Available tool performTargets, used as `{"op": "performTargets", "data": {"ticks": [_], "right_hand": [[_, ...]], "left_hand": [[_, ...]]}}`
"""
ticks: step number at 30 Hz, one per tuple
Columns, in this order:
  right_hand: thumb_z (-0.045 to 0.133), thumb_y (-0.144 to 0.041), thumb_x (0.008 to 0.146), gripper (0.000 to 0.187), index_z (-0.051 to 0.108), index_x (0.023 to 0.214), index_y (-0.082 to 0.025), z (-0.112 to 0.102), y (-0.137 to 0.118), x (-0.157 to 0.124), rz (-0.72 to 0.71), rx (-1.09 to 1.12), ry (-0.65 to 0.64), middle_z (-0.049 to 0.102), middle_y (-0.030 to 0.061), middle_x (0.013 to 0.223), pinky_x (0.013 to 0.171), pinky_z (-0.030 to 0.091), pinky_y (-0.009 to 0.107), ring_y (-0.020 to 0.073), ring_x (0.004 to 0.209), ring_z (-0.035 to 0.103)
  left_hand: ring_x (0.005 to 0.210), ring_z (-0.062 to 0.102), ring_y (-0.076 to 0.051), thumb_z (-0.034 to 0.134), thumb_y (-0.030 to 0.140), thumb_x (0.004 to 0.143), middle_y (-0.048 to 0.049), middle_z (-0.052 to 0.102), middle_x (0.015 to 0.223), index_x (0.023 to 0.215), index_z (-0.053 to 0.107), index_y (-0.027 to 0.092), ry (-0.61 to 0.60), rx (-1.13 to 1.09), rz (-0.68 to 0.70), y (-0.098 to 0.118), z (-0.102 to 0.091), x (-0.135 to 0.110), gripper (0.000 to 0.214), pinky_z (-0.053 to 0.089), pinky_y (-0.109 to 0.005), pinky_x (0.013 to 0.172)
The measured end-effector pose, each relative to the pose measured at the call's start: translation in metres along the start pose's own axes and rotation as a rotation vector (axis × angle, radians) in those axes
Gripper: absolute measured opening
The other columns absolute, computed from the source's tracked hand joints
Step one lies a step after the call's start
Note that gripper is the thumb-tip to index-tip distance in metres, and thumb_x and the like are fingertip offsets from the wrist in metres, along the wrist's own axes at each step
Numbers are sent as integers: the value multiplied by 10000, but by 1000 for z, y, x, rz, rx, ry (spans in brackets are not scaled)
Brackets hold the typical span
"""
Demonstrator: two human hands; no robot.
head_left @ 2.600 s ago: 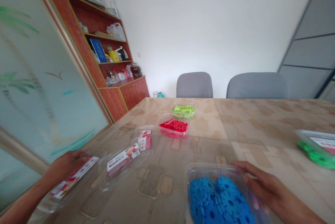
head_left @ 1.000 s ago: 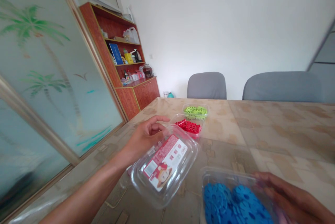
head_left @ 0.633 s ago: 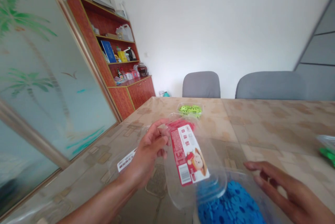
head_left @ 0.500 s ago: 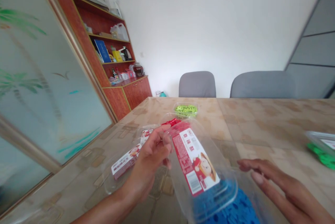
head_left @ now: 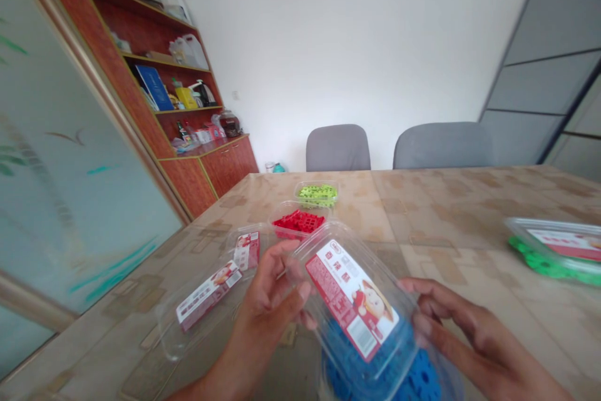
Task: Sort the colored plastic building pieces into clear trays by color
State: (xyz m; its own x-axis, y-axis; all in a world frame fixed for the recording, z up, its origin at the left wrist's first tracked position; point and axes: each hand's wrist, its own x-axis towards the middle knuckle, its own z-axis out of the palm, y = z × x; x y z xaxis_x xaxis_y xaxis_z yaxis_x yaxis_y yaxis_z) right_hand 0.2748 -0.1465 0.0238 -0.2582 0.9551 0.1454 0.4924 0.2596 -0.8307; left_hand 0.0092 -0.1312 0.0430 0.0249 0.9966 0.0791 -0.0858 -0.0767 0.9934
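Observation:
My left hand (head_left: pixel 270 298) grips the left edge of a clear plastic lid (head_left: pixel 352 298) with a red and white label. The lid lies tilted over a clear box of blue plastic pieces (head_left: pixel 420 382) at the table's near edge. My right hand (head_left: pixel 462 332) touches the lid's right side and the box rim, fingers spread along it. Part of the blue box is hidden under the lid and cut off by the bottom of the view.
Two more labelled clear lids (head_left: pixel 201 298) (head_left: pixel 246 249) lie on the patterned table (head_left: pixel 422 201) to the left. Open boxes of red pieces (head_left: pixel 298 223) and lime pieces (head_left: pixel 318 192) stand farther back. A lidded green box (head_left: pixel 554 251) is at right. Two grey chairs stand behind.
My left hand picked a lid off the table at the left and carried it right, over the blue box. My right hand left the box's side and came up to the lid's edge.

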Motion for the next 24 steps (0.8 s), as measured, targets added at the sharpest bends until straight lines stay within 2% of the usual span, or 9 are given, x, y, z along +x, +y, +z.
{"op": "performTargets", "data": {"ticks": [3, 6, 9, 12, 16, 19, 21, 23, 24], "right_hand": [[472, -452, 903, 364, 599, 1180, -252, 0, -1, 1, 41, 33, 6, 682, 10, 771, 655, 564, 252, 188, 724, 672], [440, -474, 915, 405, 583, 1219, -248, -1, 1, 2, 58, 37, -9, 708, 29, 832, 621, 577, 254, 199, 734, 686], [438, -477, 910, 390, 618, 1181, -261, -5, 7, 2, 12, -51, 51, 732, 49, 993, 664, 595, 253, 231, 884, 701], [480, -478, 880, 357, 676, 1103, -280, -8, 18, 5, -62, -138, 143, 730, 34, 1077, 760, 592, 243, 240, 1004, 682], [557, -504, 814, 328, 738, 957, -270, -8, 31, 14, -92, -162, 225, 751, 37, 1008, 791, 578, 222, 230, 959, 702], [586, -515, 787, 326, 751, 906, -260, -6, 38, 20, -88, -174, 238, 762, 41, 936, 742, 590, 210, 225, 885, 721], [593, -517, 784, 319, 749, 909, -268, -5, 43, 21, -76, -184, 233, 762, 35, 927, 724, 593, 204, 224, 870, 724], [591, -517, 788, 308, 745, 918, -284, -5, 49, 20, -65, -184, 222, 760, 27, 942, 733, 592, 204, 228, 891, 720], [586, -516, 793, 302, 743, 923, -292, -5, 53, 20, -65, -179, 216, 757, 23, 959, 749, 590, 208, 234, 920, 713]], "left_hand": [[743, 564, -175, 690, 395, 770, 14, 510, 819, 1104, 470, 298, -21, 9, -25, -2, -3, -2, 411, 564, -270, 506], [598, 563, -138, 677, 418, 779, 39, 502, 724, 1072, 483, 289, -47, 2, -53, -8, -8, -6, 374, 534, -254, 476], [525, 547, -125, 677, 423, 774, 47, 512, 696, 1123, 486, 291, -59, -12, -124, -10, -22, -8, 419, 502, -239, 437], [526, 518, -111, 667, 409, 782, 36, 535, 685, 1142, 543, 259, 21, 71, -157, -3, -60, -2, 409, 451, -199, 432], [411, 363, -58, 715, 428, 712, 70, 472, 532, 977, 653, 198, 238, 266, -117, 12, -142, 18, 356, 258, -144, 386], [377, 376, -78, 763, 400, 622, 64, 481, 453, 831, 690, 173, 210, 460, -145, 19, -195, 32, 317, 245, -168, 379], [386, 440, -108, 790, 373, 581, 41, 530, 452, 703, 685, 168, 193, 559, -141, 22, -213, 41, 261, 281, -191, 380], [429, 504, -132, 803, 355, 587, 29, 567, 480, 619, 657, 163, 215, 600, -90, 25, -216, 53, 243, 337, -206, 402], [468, 535, -137, 788, 358, 633, 24, 591, 523, 632, 652, 157, 242, 602, -54, 27, -214, 59, 243, 379, -213, 428]]}}
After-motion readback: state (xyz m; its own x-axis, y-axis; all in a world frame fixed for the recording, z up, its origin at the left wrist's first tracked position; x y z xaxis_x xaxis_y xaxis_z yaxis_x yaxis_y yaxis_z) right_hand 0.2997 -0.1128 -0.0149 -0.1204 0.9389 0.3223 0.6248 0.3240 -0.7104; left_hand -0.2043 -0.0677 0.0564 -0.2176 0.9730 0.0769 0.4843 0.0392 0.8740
